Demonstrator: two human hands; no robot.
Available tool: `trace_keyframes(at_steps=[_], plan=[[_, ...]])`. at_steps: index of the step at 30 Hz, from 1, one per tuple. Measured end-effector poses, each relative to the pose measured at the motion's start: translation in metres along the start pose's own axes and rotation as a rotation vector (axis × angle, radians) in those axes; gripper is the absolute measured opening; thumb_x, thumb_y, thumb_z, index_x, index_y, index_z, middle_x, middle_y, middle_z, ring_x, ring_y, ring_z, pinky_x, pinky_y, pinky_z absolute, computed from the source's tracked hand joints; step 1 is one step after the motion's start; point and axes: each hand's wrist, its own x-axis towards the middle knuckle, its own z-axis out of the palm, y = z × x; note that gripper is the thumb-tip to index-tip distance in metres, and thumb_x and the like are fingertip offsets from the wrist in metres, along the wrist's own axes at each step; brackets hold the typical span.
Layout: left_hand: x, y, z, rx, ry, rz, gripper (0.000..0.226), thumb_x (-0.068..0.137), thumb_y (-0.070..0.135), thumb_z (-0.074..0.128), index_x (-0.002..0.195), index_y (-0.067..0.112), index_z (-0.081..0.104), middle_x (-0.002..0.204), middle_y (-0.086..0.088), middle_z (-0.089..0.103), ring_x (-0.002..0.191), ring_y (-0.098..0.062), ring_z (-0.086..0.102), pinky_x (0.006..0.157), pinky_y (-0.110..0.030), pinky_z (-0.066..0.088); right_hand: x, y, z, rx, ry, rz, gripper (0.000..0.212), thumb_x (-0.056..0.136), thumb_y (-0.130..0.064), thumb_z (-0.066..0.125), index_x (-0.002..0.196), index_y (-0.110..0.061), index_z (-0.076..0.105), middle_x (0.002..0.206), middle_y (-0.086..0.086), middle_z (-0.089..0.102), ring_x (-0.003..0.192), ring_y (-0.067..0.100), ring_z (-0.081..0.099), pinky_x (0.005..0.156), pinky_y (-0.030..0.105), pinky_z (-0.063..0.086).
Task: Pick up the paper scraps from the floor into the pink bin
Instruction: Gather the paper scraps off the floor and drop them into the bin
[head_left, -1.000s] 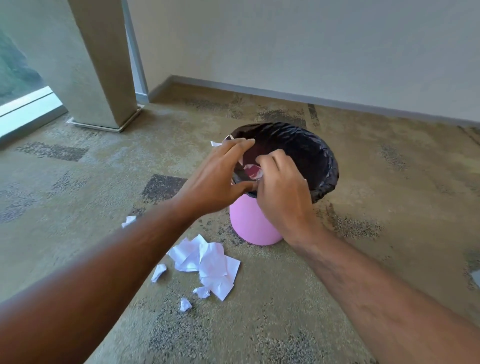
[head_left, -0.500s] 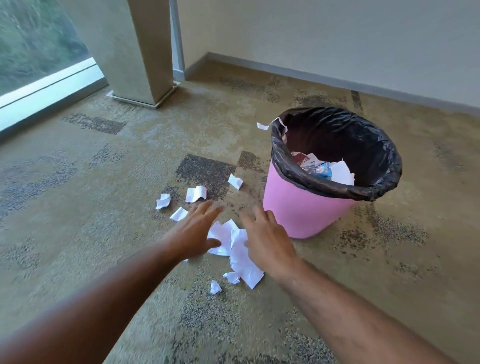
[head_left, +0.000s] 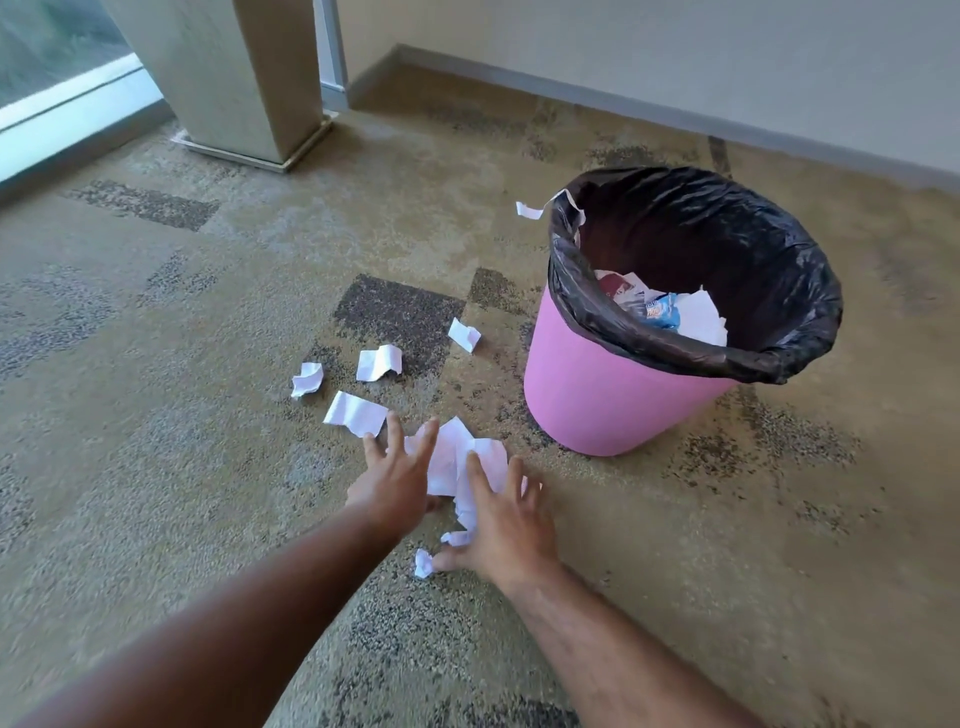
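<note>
Both hands, left hand (head_left: 396, 480) and right hand (head_left: 505, 525), spread wide over the crumpled paper pile (head_left: 457, 462) on the floor beside the pink bin (head_left: 597, 395); gathering step, likely needing fingers closing together next

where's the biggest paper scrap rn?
Head view, lower centre: the large crumpled sheet lies on the carpet between the left hand and right hand, left of the pink bin.
</note>
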Motion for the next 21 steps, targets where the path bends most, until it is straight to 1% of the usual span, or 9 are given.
trace_keyframes(at_steps=[2, 4, 6, 9, 10, 12, 13, 17, 21], plan=[[0.007, -0.003, 0.009, 0.123, -0.01, 0.038, 0.111, 0.089, 0.059, 0.059, 0.15, 0.03, -0.029, 0.162, -0.026, -0.007, 0.145, -0.058, 0.001, 0.11, -0.063, 0.032, -0.001, -0.001, 0.006, -0.042, 0.05, -0.013, 0.121, 0.06, -0.069, 0.079, 0.153, -0.04, 0.008, 0.155, 0.018, 0.017, 0.142, 0.048, 0.019, 0.114, 0.057, 0.03], [0.006, -0.001, 0.012, 0.182, -0.035, 0.045, 0.1, 0.095, 0.049, 0.057, 0.153, 0.03, -0.022, 0.163, -0.022, -0.005, 0.144, -0.06, 0.002, 0.105, -0.059, 0.042, -0.002, 0.0, 0.011, -0.071, 0.108, -0.023, 0.107, 0.068, -0.063, 0.077, 0.152, -0.041, 0.014, 0.155, 0.018, 0.021, 0.143, 0.048, 0.018, 0.116, 0.056, 0.026], [-0.005, 0.009, 0.003, 0.216, -0.02, 0.061, 0.082, 0.1, 0.036, 0.055, 0.157, 0.027, -0.003, 0.163, -0.02, -0.002, 0.143, -0.06, 0.007, 0.101, -0.051, 0.049, -0.004, 0.0, 0.014, -0.068, 0.14, -0.03, 0.096, 0.074, -0.061, 0.074, 0.151, -0.041, 0.022, 0.155, 0.018, 0.023, 0.144, 0.047, 0.018, 0.115, 0.055, 0.029], [-0.026, 0.029, -0.017, 0.308, 0.031, 0.124, 0.065, 0.101, 0.026, 0.053, 0.156, 0.015, 0.019, 0.16, -0.018, 0.017, 0.146, -0.046, 0.018, 0.108, -0.045, 0.042, -0.007, 0.0, 0.016, -0.056, 0.181, -0.057, 0.078, 0.083, -0.056, 0.07, 0.148, -0.039, 0.031, 0.155, 0.017, 0.027, 0.142, 0.043, 0.026, 0.115, 0.051, 0.033], [-0.029, 0.029, -0.016, 0.341, 0.102, 0.169, 0.062, 0.095, 0.027, 0.062, 0.149, 0.012, 0.037, 0.152, -0.016, 0.036, 0.142, -0.042, 0.029, 0.104, -0.041, 0.046, -0.008, 0.0, 0.016, -0.047, 0.195, -0.067, 0.072, 0.085, -0.052, 0.069, 0.147, -0.038, 0.034, 0.155, 0.016, 0.03, 0.141, 0.041, 0.028, 0.115, 0.049, 0.032], [-0.035, 0.029, -0.02, 0.4, 0.16, 0.206, 0.055, 0.061, 0.029, 0.089, 0.11, 0.012, 0.073, 0.113, -0.013, 0.065, 0.111, -0.039, 0.048, 0.073, -0.035, 0.061, -0.011, 0.001, 0.016, -0.023, 0.218, -0.08, 0.061, 0.091, -0.042, 0.066, 0.145, -0.037, 0.039, 0.152, 0.013, 0.034, 0.139, 0.036, 0.032, 0.115, 0.046, 0.033], [-0.033, 0.023, -0.014, 0.382, 0.19, 0.223, 0.052, 0.052, 0.023, 0.093, 0.099, 0.012, 0.075, 0.104, -0.012, 0.066, 0.099, -0.036, 0.05, 0.061, -0.033, 0.06, -0.013, 0.002, 0.016, -0.016, 0.231, -0.089, 0.055, 0.093, -0.036, 0.064, 0.144, -0.036, 0.042, 0.149, 0.011, 0.038, 0.137, 0.034, 0.035, 0.113, 0.044, 0.035], [-0.026, 0.005, 0.004, 0.261, 0.232, 0.222, 0.042, 0.056, 0.001, 0.084, 0.093, 0.012, 0.066, 0.102, -0.014, 0.062, 0.083, -0.035, 0.06, 0.039, -0.034, 0.052, -0.021, 0.008, 0.013, 0.021, 0.269, -0.124, 0.045, 0.093, -0.008, 0.046, 0.131, -0.029, 0.058, 0.131, 0.007, 0.053, 0.118, 0.029, 0.049, 0.098, 0.038, 0.045], [-0.018, -0.006, 0.01, 0.209, 0.3, 0.24, 0.041, 0.054, 0.005, 0.088, 0.085, 0.013, 0.061, 0.087, -0.012, 0.059, 0.071, -0.032, 0.056, 0.043, -0.037, 0.052, -0.026, 0.013, 0.009, 0.055, 0.278, -0.127, 0.037, 0.094, -0.005, 0.043, 0.118, -0.024, 0.064, 0.12, 0.004, 0.057, 0.108, 0.026, 0.051, 0.089, 0.036, 0.048]])
